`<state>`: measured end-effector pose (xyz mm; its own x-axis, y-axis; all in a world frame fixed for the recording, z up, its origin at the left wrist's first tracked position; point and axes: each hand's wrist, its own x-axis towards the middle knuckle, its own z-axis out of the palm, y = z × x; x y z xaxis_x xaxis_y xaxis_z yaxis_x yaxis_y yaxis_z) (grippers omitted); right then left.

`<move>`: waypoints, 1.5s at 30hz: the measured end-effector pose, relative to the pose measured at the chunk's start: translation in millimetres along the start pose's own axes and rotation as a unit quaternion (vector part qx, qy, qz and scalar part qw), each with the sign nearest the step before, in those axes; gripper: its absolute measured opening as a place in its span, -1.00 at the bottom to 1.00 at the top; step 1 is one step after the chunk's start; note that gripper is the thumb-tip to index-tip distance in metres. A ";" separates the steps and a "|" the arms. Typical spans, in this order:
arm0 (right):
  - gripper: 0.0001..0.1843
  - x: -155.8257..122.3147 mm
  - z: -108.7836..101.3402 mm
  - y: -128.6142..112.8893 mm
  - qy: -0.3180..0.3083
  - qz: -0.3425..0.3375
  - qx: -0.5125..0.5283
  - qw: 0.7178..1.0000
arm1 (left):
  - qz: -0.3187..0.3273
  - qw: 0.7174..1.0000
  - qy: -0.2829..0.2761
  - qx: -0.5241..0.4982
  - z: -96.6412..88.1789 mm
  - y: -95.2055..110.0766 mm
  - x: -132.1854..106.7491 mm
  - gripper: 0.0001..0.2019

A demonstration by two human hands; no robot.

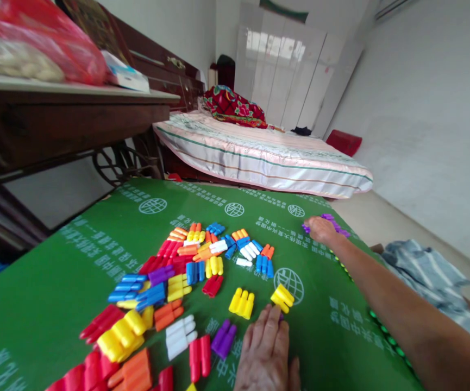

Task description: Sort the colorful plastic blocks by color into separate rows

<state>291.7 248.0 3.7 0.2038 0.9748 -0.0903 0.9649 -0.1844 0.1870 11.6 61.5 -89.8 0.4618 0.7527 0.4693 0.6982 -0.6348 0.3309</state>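
Note:
Many plastic bullet-shaped blocks in red, yellow, orange, blue, white and purple lie scattered on a green printed mat. My left hand rests flat near the bottom, fingers stretched out, fingertips touching a small purple piece beside a yellow block. A purple block lies just left of that hand. My right hand reaches far out to the mat's right edge, fingers closed on purple blocks there.
A dark wooden table with a red bag stands at the left. Behind the mat is a bed with a red blanket. A bluish cloth lies on the floor at the right.

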 end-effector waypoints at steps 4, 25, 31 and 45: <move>-0.67 9.4 0.0 17.8 -0.005 0.011 0.000 1.000 | 0.000 1.000 0.001 0.001 -1.8 0.3 0.3 -0.55; -0.67 20.7 10.8 41.3 -0.010 0.094 -0.003 0.996 | 0.012 0.999 0.034 0.012 -1.8 2.8 0.4 -0.61; -0.70 11.1 1.8 31.7 0.008 0.064 0.013 0.998 | 0.064 0.998 0.006 0.014 -13.6 -5.1 3.0 -0.55; -0.85 -139.5 -43.2 -88.4 -0.107 -0.362 0.206 0.903 | -0.099 0.980 -0.005 -0.171 -20.8 10.4 -3.2 -0.32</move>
<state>170.9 133.7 42.0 -0.5204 0.8201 -0.2381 0.8287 0.4177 -0.3724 6.0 48.8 -70.8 0.3424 0.8672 0.3615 0.5508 -0.4970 0.6706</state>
